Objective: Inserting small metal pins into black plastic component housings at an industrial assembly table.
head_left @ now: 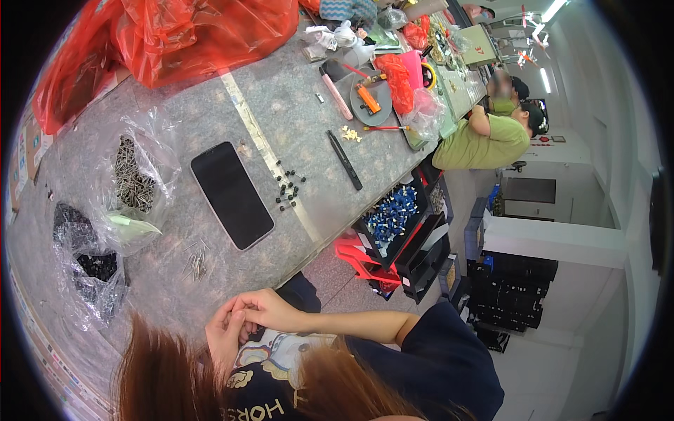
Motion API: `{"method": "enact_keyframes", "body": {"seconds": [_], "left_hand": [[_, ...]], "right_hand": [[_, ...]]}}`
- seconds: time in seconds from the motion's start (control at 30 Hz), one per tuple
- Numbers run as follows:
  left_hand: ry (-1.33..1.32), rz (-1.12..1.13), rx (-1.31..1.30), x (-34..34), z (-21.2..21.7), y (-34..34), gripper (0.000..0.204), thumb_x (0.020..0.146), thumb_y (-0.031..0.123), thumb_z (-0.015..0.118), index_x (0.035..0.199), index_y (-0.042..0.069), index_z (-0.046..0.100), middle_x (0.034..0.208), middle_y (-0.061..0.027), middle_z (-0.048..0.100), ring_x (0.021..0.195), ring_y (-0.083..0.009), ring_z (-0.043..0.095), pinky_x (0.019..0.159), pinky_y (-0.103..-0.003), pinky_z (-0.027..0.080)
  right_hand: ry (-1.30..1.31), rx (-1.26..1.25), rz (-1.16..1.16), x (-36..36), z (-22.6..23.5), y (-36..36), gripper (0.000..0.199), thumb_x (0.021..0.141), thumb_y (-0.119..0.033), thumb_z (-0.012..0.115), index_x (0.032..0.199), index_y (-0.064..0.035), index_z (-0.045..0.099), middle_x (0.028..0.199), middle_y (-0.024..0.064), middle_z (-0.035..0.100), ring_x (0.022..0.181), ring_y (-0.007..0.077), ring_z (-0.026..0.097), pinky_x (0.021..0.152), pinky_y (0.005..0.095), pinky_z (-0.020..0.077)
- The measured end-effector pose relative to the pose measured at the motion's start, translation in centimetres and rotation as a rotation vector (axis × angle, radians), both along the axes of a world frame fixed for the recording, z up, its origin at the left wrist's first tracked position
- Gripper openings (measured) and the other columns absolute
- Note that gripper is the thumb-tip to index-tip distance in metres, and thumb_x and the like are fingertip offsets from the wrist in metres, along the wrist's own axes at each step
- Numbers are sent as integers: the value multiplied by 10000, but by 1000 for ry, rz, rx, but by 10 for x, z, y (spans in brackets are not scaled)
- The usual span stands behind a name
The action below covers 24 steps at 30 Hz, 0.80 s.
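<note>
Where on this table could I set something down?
Bare tabletop shows between the red bag and phone, and between the small black pieces and slim black tool. It's crowded around the grey dish and the clear bag of pins.

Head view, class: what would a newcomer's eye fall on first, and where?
The red plastic bag at the upper left, bright against the gray table, stands out first. Next comes the dark-screened phone lying left of center, then the blue parts heaped beyond the table's right edge.
</note>
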<state>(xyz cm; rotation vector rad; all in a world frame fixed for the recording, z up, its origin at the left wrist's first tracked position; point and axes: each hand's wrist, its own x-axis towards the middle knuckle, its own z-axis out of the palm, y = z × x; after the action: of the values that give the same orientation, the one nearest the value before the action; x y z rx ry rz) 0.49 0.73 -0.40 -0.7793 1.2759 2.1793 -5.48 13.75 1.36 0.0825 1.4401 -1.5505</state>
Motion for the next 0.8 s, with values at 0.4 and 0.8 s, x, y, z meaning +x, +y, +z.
{"method": "enact_keyframes", "body": {"seconds": [0.4,0.8], "left_hand": [[67,9,-100,1,5,4,287,822,100,489,1064,-55,495,669,-20,541,499,-44,432,429,-157,319],[215,-7,-235,3,10,11,304,833,91,469,1092,-68,469,647,-18,522,489,-39,423,420,-147,306]], "right_hand": [[37,-47,-14,2,1,1,114,827,-81,458,799,7,526,633,28,549,560,75,511,510,199,400],[111,-133,13,9,-14,8,142,840,-148,464,811,-23,524,624,17,557,551,68,521,505,187,397]]}}
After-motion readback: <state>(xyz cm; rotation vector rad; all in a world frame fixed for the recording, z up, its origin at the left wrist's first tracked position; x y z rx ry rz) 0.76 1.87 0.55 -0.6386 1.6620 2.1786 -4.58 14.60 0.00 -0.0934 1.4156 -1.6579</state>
